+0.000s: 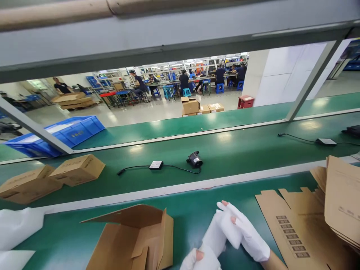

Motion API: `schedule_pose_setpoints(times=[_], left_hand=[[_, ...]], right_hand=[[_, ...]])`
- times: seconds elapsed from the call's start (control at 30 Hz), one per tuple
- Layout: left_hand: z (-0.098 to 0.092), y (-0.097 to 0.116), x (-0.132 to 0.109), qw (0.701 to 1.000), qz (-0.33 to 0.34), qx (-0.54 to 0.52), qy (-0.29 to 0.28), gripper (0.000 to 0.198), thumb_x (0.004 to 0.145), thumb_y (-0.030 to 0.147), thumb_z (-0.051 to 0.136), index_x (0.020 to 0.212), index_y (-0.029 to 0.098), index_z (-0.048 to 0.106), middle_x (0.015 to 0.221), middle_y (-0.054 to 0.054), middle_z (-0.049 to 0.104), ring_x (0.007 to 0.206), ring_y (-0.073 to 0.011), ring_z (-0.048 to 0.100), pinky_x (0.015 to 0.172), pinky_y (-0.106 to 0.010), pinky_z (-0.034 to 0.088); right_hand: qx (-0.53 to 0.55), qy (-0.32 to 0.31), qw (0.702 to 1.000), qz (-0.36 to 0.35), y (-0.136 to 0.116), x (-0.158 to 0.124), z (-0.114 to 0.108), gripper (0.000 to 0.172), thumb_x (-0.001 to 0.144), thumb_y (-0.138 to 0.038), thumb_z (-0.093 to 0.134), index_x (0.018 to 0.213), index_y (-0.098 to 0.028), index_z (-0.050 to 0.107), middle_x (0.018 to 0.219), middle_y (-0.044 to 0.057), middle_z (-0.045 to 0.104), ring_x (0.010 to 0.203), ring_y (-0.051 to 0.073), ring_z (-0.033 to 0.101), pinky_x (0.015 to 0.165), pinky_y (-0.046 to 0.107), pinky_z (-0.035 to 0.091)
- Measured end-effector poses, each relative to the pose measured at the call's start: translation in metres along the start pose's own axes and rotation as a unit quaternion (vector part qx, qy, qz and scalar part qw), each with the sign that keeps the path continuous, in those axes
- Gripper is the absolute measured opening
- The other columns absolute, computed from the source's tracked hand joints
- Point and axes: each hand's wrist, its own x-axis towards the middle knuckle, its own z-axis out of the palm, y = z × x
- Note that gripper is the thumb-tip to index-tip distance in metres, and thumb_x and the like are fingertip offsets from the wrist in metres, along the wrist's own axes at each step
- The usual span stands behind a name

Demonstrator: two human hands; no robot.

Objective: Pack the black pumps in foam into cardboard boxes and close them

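White gloves with bare fingertips cover both hands. My right hand (249, 234) is closed on a piece of white foam wrap (212, 234), its thumb pressing on the folded part. Lower down, at the bottom edge, my left hand (189, 260) grips the other end of the wrap, partly cut off by the frame. To the left of my hands stands an open cardboard box (168, 240) with its flaps up. Flat cardboard boxes (292, 228) lie stacked to the right of my right hand.
On the green conveyor beyond, a small black pump-like device (194, 160) lies with its cable and inline box (156, 165). Two closed cartons (78, 170) sit at left, before a blue crate (75, 133). More white foam (19, 227) lies at far left. A metal frame crosses overhead.
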Motion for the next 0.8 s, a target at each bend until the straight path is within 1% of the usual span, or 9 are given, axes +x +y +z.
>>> schedule_pose_setpoints(times=[0.03,0.1,0.17,0.23,0.37,0.53,0.63,0.7,0.8], left_hand=[[0.001,0.001,0.005,1.000,-0.007,-0.025,-0.003,0.050,0.085,0.044,0.059,0.129,0.023,0.055,0.121,-0.008,0.065,0.109,-0.0324,0.062,0.084,-0.044,0.054],[0.002,0.001,0.016,0.999,-0.016,-0.051,-0.005,0.053,0.086,0.045,0.059,0.133,0.022,0.050,0.128,-0.010,0.060,0.113,-0.0304,0.060,0.089,-0.046,0.052],[-0.001,0.000,0.026,0.997,-0.026,-0.073,-0.002,0.050,0.089,0.046,0.059,0.130,0.019,0.051,0.129,-0.012,0.058,0.113,-0.0287,0.059,0.093,-0.050,0.050],[-0.004,-0.003,0.034,0.995,-0.036,-0.089,0.003,0.044,0.091,0.044,0.058,0.125,0.017,0.054,0.127,-0.012,0.057,0.111,-0.0273,0.058,0.092,-0.050,0.050],[-0.006,-0.018,0.053,0.991,-0.053,-0.119,0.015,0.044,0.091,0.043,0.057,0.126,0.017,0.053,0.126,-0.011,0.057,0.108,-0.0267,0.059,0.091,-0.049,0.052],[0.006,-0.039,0.092,0.987,-0.059,-0.141,0.038,0.051,0.092,0.051,0.052,0.131,0.017,0.050,0.129,-0.012,0.056,0.111,-0.0278,0.059,0.092,-0.050,0.051],[0.011,-0.044,0.110,0.986,-0.063,-0.142,0.054,0.058,0.093,0.054,0.047,0.135,0.015,0.044,0.130,-0.013,0.054,0.114,-0.0300,0.057,0.094,-0.055,0.048],[0.009,-0.044,0.113,0.986,-0.066,-0.140,0.063,0.058,0.093,0.053,0.048,0.135,0.015,0.045,0.133,-0.014,0.052,0.117,-0.0307,0.054,0.097,-0.058,0.045],[-0.001,-0.039,0.102,0.985,-0.062,-0.141,0.076,0.057,0.090,0.054,0.052,0.135,0.018,0.047,0.139,-0.014,0.048,0.125,-0.0320,0.048,0.104,-0.059,0.040]], right_hand=[[-0.012,0.004,1.000,0.004,0.000,0.001,-0.001,0.057,0.084,-0.058,0.062,0.132,-0.029,0.055,0.147,0.009,0.045,0.137,0.029,0.039,0.114,0.048,0.029],[-0.033,0.036,0.999,0.002,-0.002,0.003,-0.002,0.058,0.082,-0.061,0.063,0.129,-0.026,0.058,0.143,0.011,0.049,0.134,0.030,0.042,0.113,0.048,0.032],[-0.040,0.088,0.995,0.003,-0.005,0.004,-0.002,0.062,0.079,-0.066,0.064,0.123,-0.023,0.062,0.137,0.014,0.055,0.129,0.032,0.048,0.111,0.048,0.035],[-0.042,0.122,0.992,0.004,-0.007,0.005,-0.004,0.063,0.076,-0.068,0.065,0.117,-0.020,0.066,0.133,0.015,0.058,0.127,0.032,0.050,0.110,0.048,0.037],[-0.030,0.114,0.993,0.004,-0.005,0.008,-0.007,0.059,0.078,-0.065,0.065,0.116,-0.021,0.066,0.128,0.014,0.062,0.125,0.031,0.051,0.109,0.046,0.038],[-0.034,0.119,0.992,0.018,-0.006,0.007,-0.006,0.058,0.077,-0.065,0.066,0.114,-0.020,0.067,0.126,0.013,0.064,0.124,0.033,0.052,0.109,0.048,0.039],[-0.036,0.116,0.992,0.015,-0.011,0.006,-0.002,0.060,0.075,-0.067,0.067,0.112,-0.019,0.068,0.125,0.014,0.065,0.123,0.034,0.053,0.108,0.049,0.040],[-0.032,0.111,0.993,0.015,-0.014,0.006,0.000,0.062,0.074,-0.067,0.067,0.112,-0.019,0.068,0.124,0.014,0.065,0.123,0.034,0.054,0.107,0.049,0.041],[-0.030,0.107,0.994,0.018,-0.015,0.006,0.001,0.061,0.073,-0.067,0.068,0.111,-0.019,0.068,0.124,0.014,0.065,0.124,0.033,0.053,0.107,0.047,0.042]])
